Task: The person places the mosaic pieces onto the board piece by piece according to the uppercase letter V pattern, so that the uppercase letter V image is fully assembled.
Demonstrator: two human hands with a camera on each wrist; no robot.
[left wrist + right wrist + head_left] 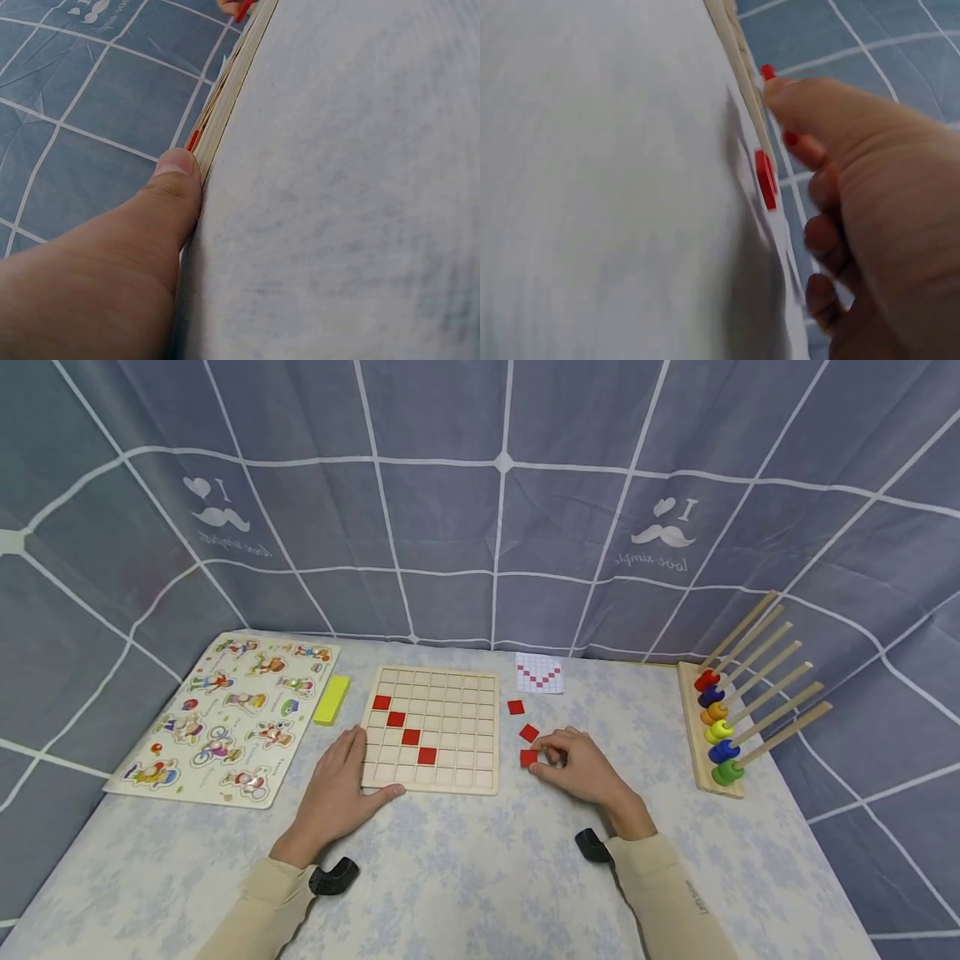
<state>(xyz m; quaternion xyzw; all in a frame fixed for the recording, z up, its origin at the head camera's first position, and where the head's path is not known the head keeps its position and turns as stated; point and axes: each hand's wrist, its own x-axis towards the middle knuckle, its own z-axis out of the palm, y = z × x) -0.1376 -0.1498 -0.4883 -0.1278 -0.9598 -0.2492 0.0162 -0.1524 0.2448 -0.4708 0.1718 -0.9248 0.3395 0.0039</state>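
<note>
A square wooden grid board (pixel 465 718) lies on the table, with several red square tiles in a diagonal line in its cells. My left hand (pixel 339 789) rests at the board's near-left corner, fingers straight along the left side. Its thumb (pixel 176 176) touches the front edge. Right of the board, my right hand (pixel 581 766) pinches a red square tile (pixel 528 758) between thumb and forefinger. In the right wrist view, the held tile (pixel 768 71) shows past the thumb tip. Two loose tiles lie nearby, one farther back (pixel 516 707) and one closer (pixel 528 732).
A pattern card (pixel 558 681) with a red V lies behind the loose tiles. At the right stands a wooden peg rack (pixel 692 727) with coloured beads. A picture puzzle board (pixel 247 722) and a yellow-green block (pixel 332 700) lie at the left.
</note>
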